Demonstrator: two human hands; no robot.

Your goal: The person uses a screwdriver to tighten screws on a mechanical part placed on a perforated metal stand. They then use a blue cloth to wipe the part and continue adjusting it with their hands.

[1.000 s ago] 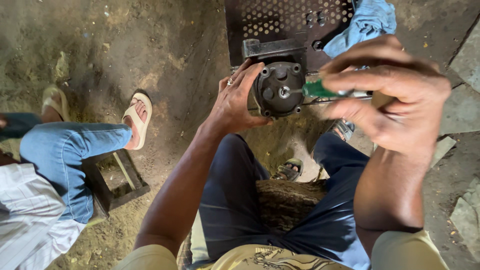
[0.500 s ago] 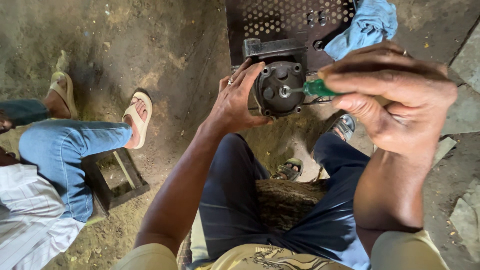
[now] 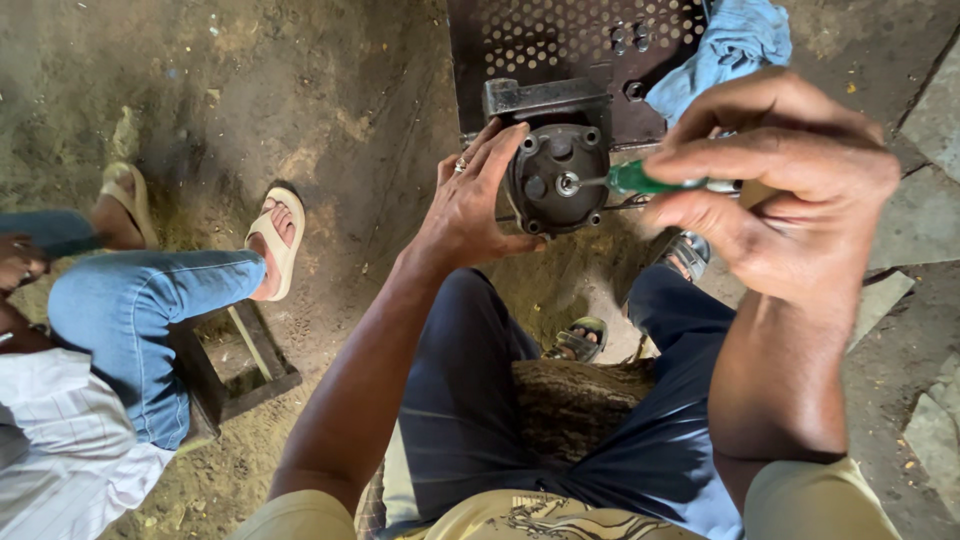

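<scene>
The right hand (image 3: 790, 190) was curled shut around a green screwdriver (image 3: 650, 181), fingers wrapped over the handle, so most of the handle was hidden. The shaft pointed left and its tip sat on a small bolt in the middle of the round black housing (image 3: 558, 180). The left hand (image 3: 470, 205) was spread open against the left side of that housing, fingers fanned up along its rim and thumb tucked under it, bracing it. There was a ring on one finger.

The housing was held up over the knees, right in front of a dark perforated plate (image 3: 560, 50) lying on the ground at the far side. A grey block (image 3: 545, 100) sat just behind the housing, touching its top edge as far as I could tell. A blue rag (image 3: 730, 45) was bunched on the far right corner of the plate, and a few small bolts lay on the plate just left of it.

Further out on the left, another person's leg in jeans (image 3: 130, 320) rested over a small open wooden frame (image 3: 235, 370). It looked like a low box with nothing in it but dirt. Sandals (image 3: 280, 240) were on that person's feet, on the dirt floor (image 3: 300, 100).
</scene>
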